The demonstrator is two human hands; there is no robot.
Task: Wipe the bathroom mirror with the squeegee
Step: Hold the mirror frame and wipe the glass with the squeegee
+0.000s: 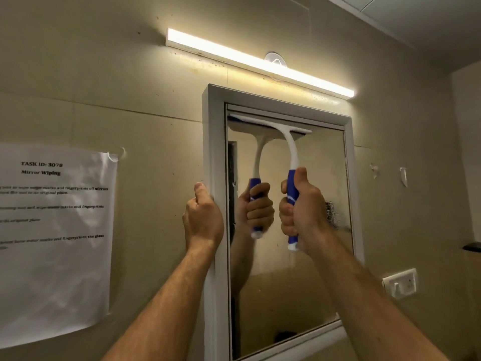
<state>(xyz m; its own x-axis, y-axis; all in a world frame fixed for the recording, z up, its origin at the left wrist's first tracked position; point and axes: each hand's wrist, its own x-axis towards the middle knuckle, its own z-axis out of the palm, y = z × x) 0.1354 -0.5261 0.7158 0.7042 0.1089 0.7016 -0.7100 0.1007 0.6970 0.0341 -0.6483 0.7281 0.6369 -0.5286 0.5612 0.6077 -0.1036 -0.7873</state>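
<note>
- My squeegee (270,128) sits with its blade against the top left of the mirror (286,256), just under the frame (216,152).
- My right hand (302,212) is wrapped round its blue handle.
- My left hand (203,217) grips the frame's left edge.
- A stroke is starting, I judge; next comes a steady downward pull with even pressure.

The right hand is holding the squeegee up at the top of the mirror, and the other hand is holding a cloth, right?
Not quite. The left hand holds no cloth; it grips the mirror's white frame. The rest is right: the right hand holds the squeegee at the top of the mirror, as the head view shows.
</note>
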